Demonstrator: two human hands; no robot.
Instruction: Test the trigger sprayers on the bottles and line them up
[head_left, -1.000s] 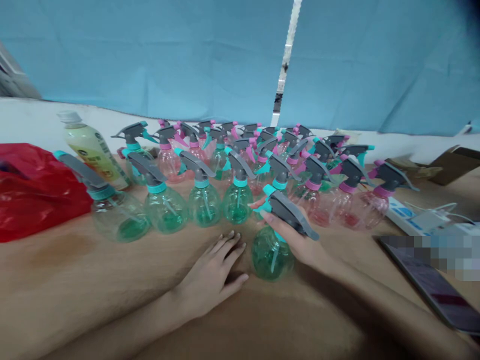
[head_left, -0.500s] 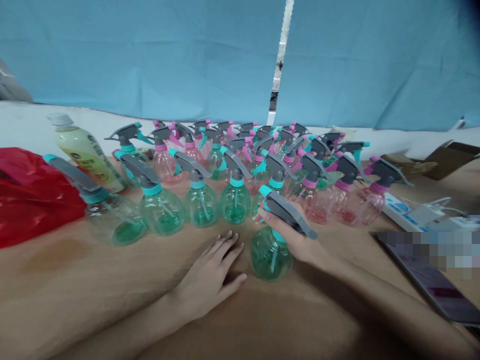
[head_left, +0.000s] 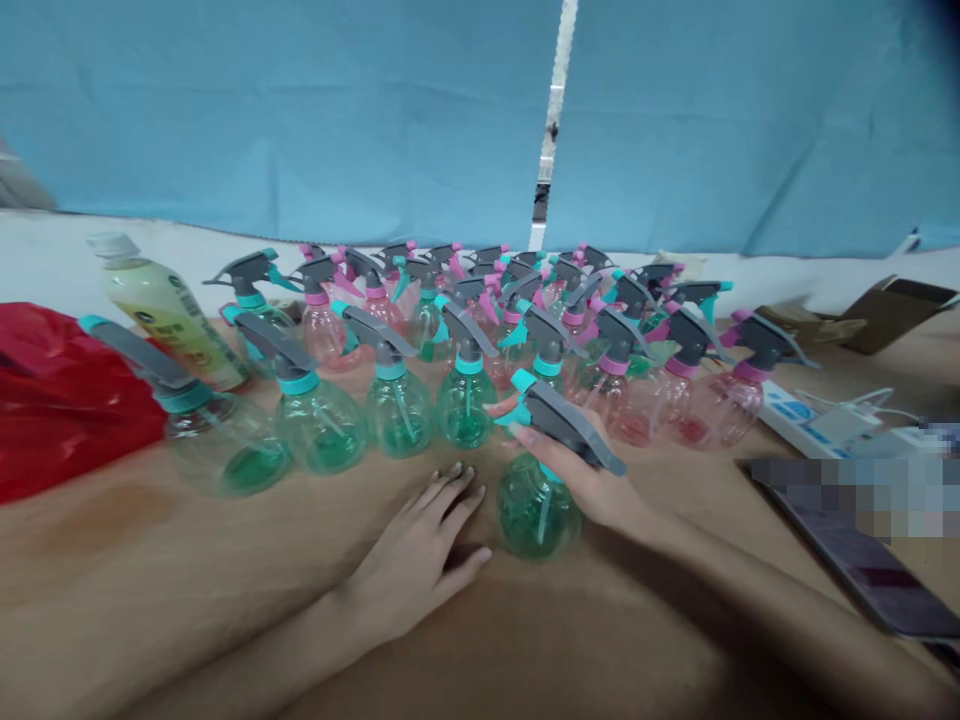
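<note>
My right hand (head_left: 581, 470) is wrapped round the neck of a green spray bottle (head_left: 538, 515) with a grey and teal spray head. Its forefinger reaches forward at the teal trigger. The bottle stands on the wooden table, at least nearly upright, with its neck partly hidden by the hand. To the left of it, my left hand (head_left: 427, 550) lies flat on the table with fingers spread, holding nothing. Just beyond both hands runs a front row of spray bottles, among them a green one (head_left: 465, 410) and a pink one (head_left: 724, 405).
Several more pink and green spray bottles crowd behind the front row. A red plastic bag (head_left: 67, 410) and a labelled drink bottle (head_left: 169, 310) are on the left. At right lie a phone (head_left: 855, 560), a white power strip (head_left: 795, 415) and a brown box (head_left: 900, 310).
My right forefinger now reaches further forward at the trigger, which stands further out from the spray head. My left hand keeps its place. The whole view has shifted slightly.
</note>
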